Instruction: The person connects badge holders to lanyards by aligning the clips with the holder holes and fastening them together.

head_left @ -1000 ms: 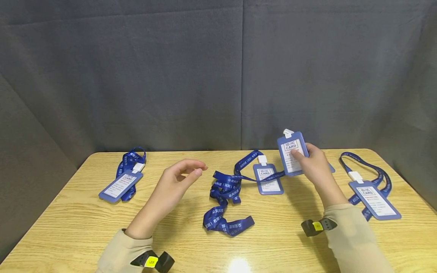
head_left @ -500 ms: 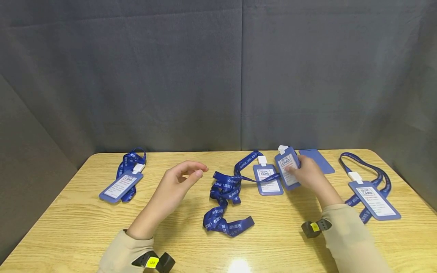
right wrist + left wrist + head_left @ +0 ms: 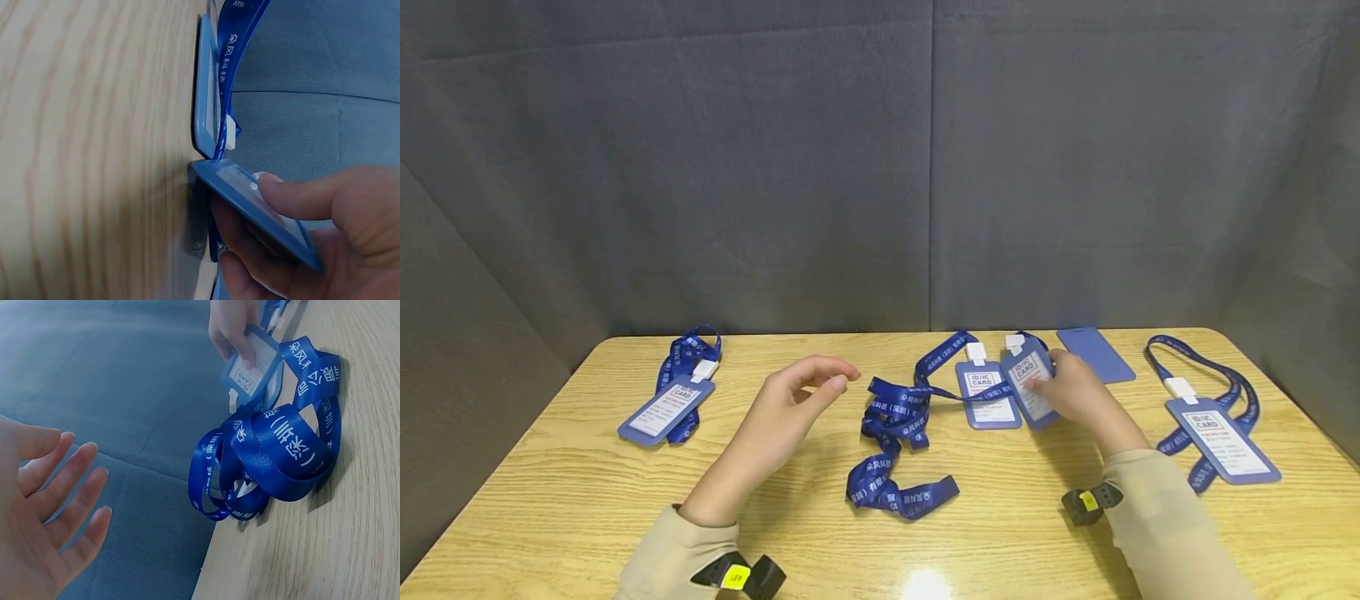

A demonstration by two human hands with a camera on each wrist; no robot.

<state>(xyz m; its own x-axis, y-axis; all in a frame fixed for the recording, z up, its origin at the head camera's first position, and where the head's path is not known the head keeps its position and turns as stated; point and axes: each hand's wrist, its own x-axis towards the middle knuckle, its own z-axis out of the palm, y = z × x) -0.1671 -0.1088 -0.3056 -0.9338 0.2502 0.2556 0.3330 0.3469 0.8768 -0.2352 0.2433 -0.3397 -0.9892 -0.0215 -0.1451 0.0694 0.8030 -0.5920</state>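
Note:
My right hand [image 3: 1078, 390] pinches a blue badge holder [image 3: 1032, 385] with a white clip, thumb on its card face and fingers behind. In the right wrist view the held badge holder [image 3: 262, 209] is tilted, one end low by the table. Just left of it lies a second badge holder [image 3: 982, 385], crossed by a blue lanyard strap. A heap of blue printed lanyard [image 3: 897, 421] spreads over the middle of the table. My left hand [image 3: 793, 396] hovers left of that heap, fingers loosely bent and holding nothing; the left wrist view shows the palm [image 3: 37, 531] bare.
At the far left a badge holder [image 3: 667, 408] lies on its bundled lanyard. Another badge holder [image 3: 1223, 440] with a looped lanyard is at the right. A plain blue card holder [image 3: 1096, 354] lies behind my right hand. A grey curtain [image 3: 775, 167] rises behind the wooden table [image 3: 820, 542].
My right hand has lowered the badge holder from above the table to beside the second badge holder, uncovering the plain blue card holder behind. The left hand has hardly moved.

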